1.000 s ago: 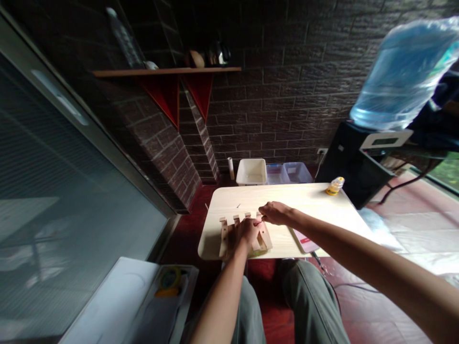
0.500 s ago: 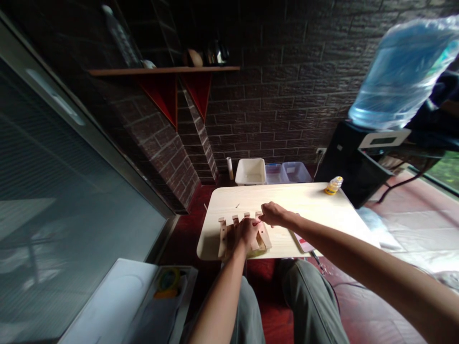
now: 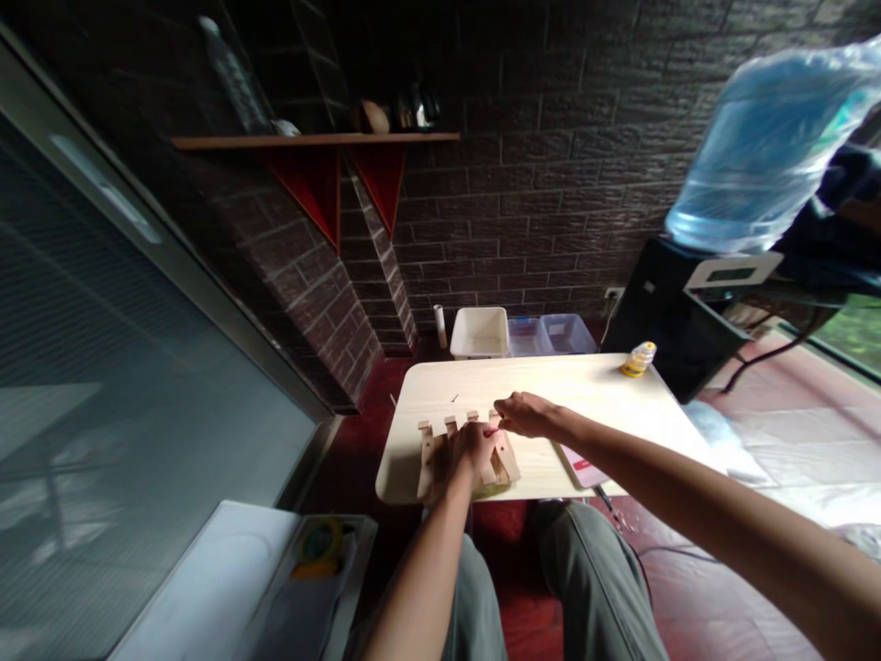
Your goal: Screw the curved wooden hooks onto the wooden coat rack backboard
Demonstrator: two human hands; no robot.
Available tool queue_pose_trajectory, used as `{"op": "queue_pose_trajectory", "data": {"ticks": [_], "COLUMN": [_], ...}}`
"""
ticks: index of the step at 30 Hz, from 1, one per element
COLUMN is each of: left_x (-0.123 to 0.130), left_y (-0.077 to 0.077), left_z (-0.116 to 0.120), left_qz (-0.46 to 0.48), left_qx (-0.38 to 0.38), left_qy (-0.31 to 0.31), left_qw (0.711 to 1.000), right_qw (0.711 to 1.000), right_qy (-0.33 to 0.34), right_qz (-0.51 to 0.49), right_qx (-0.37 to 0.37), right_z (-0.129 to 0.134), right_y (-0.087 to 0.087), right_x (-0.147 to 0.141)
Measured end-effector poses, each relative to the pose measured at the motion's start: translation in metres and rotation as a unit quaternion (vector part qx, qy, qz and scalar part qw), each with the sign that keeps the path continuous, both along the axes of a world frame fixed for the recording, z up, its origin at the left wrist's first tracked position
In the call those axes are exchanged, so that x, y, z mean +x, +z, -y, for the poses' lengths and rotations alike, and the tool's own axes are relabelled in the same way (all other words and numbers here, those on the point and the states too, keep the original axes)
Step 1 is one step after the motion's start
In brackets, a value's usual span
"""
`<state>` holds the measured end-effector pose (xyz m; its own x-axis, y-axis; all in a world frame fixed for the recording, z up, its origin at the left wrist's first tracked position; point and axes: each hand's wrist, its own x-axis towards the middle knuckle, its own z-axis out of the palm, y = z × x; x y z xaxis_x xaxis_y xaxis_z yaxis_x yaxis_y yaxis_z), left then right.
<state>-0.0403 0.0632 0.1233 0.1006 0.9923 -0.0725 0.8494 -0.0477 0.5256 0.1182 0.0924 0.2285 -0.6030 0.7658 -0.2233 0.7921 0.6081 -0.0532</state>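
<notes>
On my feed, the wooden slatted piece (image 3: 428, 459) lies at the table's (image 3: 585, 386) near-left edge, left hand (image 3: 474, 442) on it, right hand (image 3: 524, 414) at its right side, both finger closures indeterminable, bare surface extending far and right toward the yellow-based bottle (image 3: 639, 359), no writing legible.

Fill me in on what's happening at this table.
A person is working at the pale table with both bare hands. The left hand rests on a slatted wooden piece; the right hand is close beside it, at the piece's far right end. What the fingers hold is too small to tell. A yellow-and-clear bottle stands near the table's far right corner.
</notes>
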Motion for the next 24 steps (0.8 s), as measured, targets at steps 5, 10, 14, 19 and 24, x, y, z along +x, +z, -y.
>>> {"op": "queue_pose_trajectory", "data": {"ticks": [5, 10, 14, 19, 24], "left_x": [-0.002, -0.002, -0.001, 0.000, -0.002], "left_y": [-0.002, -0.003, -0.003, -0.003, -0.007], "left_z": [0.001, 0.004, 0.005, 0.004, 0.001], "left_qz": [0.009, 0.020, 0.029, 0.028, 0.026], "left_qx": [0.003, 0.008, 0.019, 0.011, 0.001], "left_qy": [-0.001, 0.002, -0.002, 0.003, 0.005], "left_qw": [1.000, 1.000, 0.999, 1.000, 1.000], "right_qw": [0.999, 0.999, 1.000, 0.999, 1.000], "right_qy": [-0.031, -0.016, 0.009, 0.029, 0.023], "right_qz": [0.024, 0.031, 0.026, 0.020, 0.017], "right_qx": [-0.011, -0.020, -0.006, 0.010, 0.010], "right_z": [-0.003, -0.002, -0.002, -0.005, -0.005], "right_y": [-0.001, 0.009, 0.016, 0.011, 0.006], "right_x": [-0.012, -0.021, -0.016, -0.006, -0.003]}}
